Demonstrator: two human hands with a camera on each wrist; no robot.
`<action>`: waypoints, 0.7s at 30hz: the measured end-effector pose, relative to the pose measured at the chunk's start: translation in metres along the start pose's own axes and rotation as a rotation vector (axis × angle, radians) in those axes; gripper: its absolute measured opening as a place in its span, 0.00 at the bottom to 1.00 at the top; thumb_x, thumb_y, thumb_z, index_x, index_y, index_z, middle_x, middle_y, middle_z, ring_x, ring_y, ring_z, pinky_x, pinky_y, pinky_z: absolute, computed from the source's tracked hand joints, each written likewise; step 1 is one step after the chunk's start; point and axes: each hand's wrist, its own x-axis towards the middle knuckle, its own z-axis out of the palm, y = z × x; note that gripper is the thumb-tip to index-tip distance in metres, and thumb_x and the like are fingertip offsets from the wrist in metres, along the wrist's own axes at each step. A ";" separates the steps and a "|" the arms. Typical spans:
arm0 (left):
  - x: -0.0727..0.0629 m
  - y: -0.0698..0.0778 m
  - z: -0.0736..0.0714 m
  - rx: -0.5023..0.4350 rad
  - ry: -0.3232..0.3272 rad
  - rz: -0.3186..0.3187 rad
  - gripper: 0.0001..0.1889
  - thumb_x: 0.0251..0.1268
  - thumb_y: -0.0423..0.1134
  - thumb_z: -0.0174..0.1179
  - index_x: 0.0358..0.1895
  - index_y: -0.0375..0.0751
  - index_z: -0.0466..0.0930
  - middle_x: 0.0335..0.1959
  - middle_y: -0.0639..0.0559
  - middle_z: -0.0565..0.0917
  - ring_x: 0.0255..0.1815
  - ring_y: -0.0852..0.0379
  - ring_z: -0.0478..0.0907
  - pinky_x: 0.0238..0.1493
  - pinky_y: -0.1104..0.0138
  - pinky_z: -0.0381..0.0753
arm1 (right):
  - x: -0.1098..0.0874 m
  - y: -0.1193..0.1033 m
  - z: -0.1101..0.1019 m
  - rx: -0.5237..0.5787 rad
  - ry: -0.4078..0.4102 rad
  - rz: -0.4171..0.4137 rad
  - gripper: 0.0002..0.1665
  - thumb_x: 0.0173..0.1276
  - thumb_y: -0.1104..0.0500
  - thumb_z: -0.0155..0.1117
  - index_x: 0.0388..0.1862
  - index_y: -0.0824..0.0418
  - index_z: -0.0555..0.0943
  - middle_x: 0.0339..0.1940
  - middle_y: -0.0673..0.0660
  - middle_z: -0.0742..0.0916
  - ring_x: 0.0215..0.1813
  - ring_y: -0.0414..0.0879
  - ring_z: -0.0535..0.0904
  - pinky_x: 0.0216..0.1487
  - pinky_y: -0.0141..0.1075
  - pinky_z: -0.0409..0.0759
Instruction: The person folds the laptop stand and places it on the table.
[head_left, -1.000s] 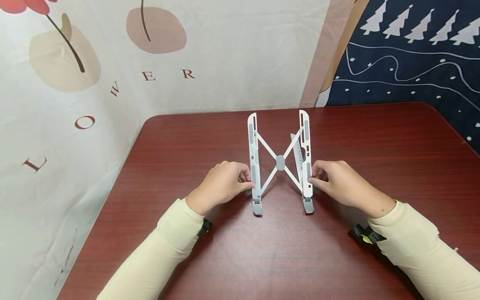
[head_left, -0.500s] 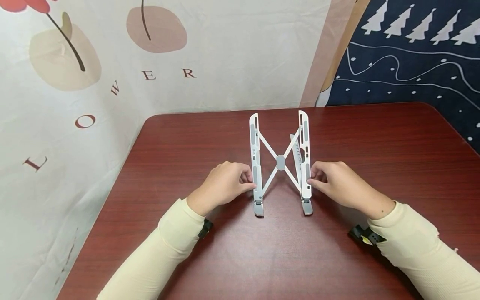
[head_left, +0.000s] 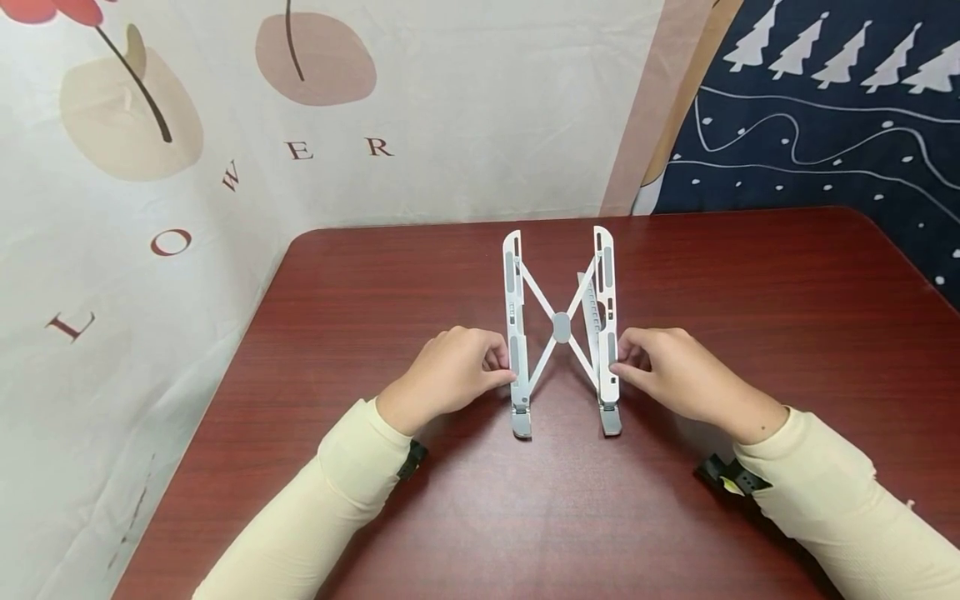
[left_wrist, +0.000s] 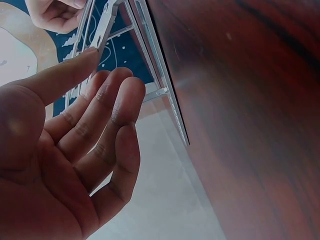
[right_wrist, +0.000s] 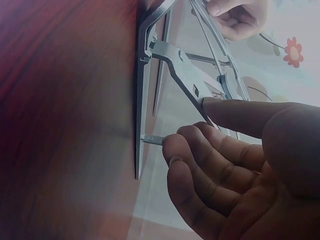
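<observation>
A folding laptop stand [head_left: 561, 327] of silvery metal stands on the table, its two side rails joined by crossed bars with a grey oval hub. My left hand [head_left: 453, 371] pinches the lower part of the left rail [head_left: 514, 333] between thumb and curled fingers. On the other side my right hand [head_left: 671, 371] pinches the right rail [head_left: 608, 333] at about the same height. Both front feet point toward me on the tabletop. In the right wrist view, the thumb lies on the rail [right_wrist: 185, 75], and a support strut [right_wrist: 152, 139] shows beneath it.
The dark red wooden table [head_left: 555, 517] extends around the stand on all sides. Behind it hangs a pale cloth [head_left: 487, 108] with printed letters, and a navy cloth [head_left: 817, 125] with white trees hangs at the back right. Black straps [head_left: 731, 477] sit at the wrists.
The two rails have come closer together, and the crossed bars have narrowed between them. Both hands have moved inward with the rails and slightly toward me.
</observation>
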 end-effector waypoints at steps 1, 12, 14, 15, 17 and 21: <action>0.000 0.000 0.000 0.000 -0.001 -0.002 0.10 0.57 0.46 0.73 0.26 0.54 0.81 0.25 0.65 0.86 0.27 0.69 0.79 0.32 0.66 0.74 | 0.000 0.000 0.000 -0.001 0.000 -0.002 0.08 0.62 0.63 0.71 0.29 0.57 0.79 0.21 0.46 0.83 0.26 0.37 0.76 0.31 0.33 0.75; -0.001 0.002 0.003 0.003 -0.004 0.007 0.09 0.58 0.46 0.72 0.26 0.54 0.80 0.25 0.66 0.86 0.27 0.70 0.79 0.33 0.66 0.75 | -0.001 -0.003 0.000 0.010 -0.012 -0.014 0.08 0.62 0.63 0.71 0.30 0.57 0.79 0.22 0.46 0.83 0.27 0.37 0.76 0.32 0.33 0.76; -0.001 0.003 0.003 0.002 -0.004 0.008 0.09 0.58 0.46 0.72 0.26 0.54 0.80 0.25 0.66 0.86 0.27 0.70 0.79 0.33 0.66 0.76 | -0.001 -0.003 0.000 0.012 -0.016 -0.014 0.07 0.62 0.63 0.71 0.30 0.58 0.79 0.22 0.46 0.83 0.27 0.37 0.76 0.31 0.33 0.76; -0.001 0.003 0.003 0.001 -0.004 0.008 0.09 0.58 0.46 0.72 0.26 0.54 0.80 0.25 0.66 0.86 0.27 0.70 0.79 0.33 0.66 0.76 | -0.001 -0.004 0.000 0.013 -0.017 -0.014 0.07 0.62 0.63 0.71 0.30 0.58 0.79 0.22 0.46 0.83 0.27 0.37 0.76 0.31 0.33 0.75; -0.002 0.004 0.003 0.001 -0.005 0.008 0.09 0.58 0.46 0.72 0.26 0.55 0.81 0.25 0.66 0.86 0.27 0.70 0.79 0.33 0.66 0.76 | -0.002 -0.004 0.000 0.014 -0.018 -0.015 0.08 0.62 0.63 0.71 0.30 0.57 0.79 0.22 0.46 0.83 0.26 0.37 0.76 0.31 0.33 0.75; -0.002 0.006 0.003 0.003 -0.008 0.005 0.09 0.58 0.47 0.72 0.26 0.55 0.81 0.26 0.66 0.86 0.28 0.70 0.79 0.33 0.66 0.76 | -0.002 -0.005 0.000 0.016 -0.024 -0.014 0.08 0.62 0.63 0.71 0.30 0.57 0.79 0.22 0.45 0.82 0.26 0.36 0.75 0.31 0.32 0.75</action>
